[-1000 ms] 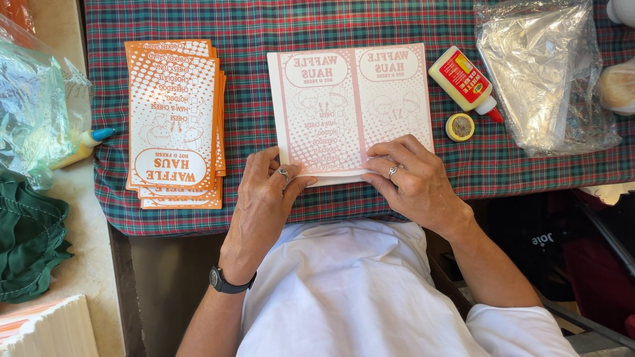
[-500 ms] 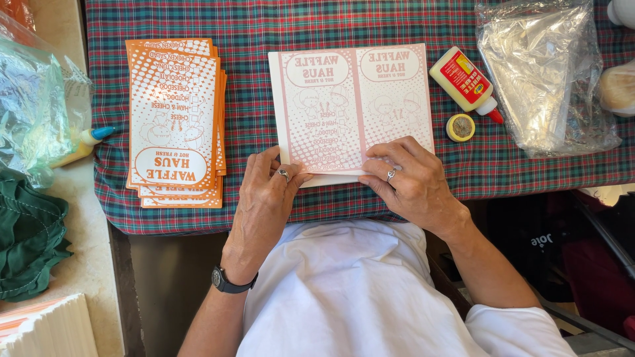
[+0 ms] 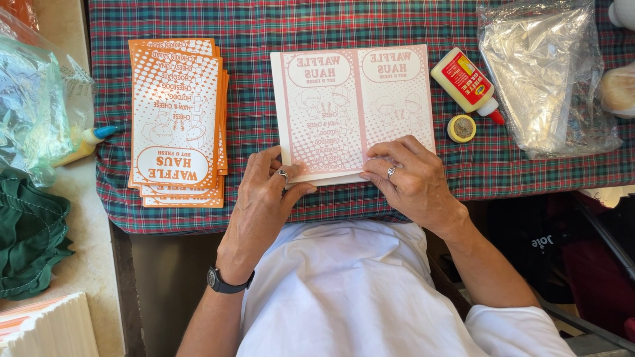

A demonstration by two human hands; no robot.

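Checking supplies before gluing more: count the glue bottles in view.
2. A white glue bottle with red label lies right of the paper sheet, uncapped; a yellowish bottle with blue tip lies at the cloth's left edge, partly hidden. Others may be hidden.

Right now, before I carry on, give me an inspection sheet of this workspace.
Surface: plaid tablecloth, red and green, covering the table.
Job's things: pale printed paper sheet lying flat, its near edge pressed down; stack of orange printed sheets to its left.
Clutter: glue bottle lying on its side, its yellow cap off beside it; crumpled clear plastic bag; second small bottle with a blue tip at the left table edge.
Hands: left hand and right hand both rest on the sheet's near edge, a ring on each.
Cables: nothing seen.
Surroundings: green cloth lower left; dark bag lower right.
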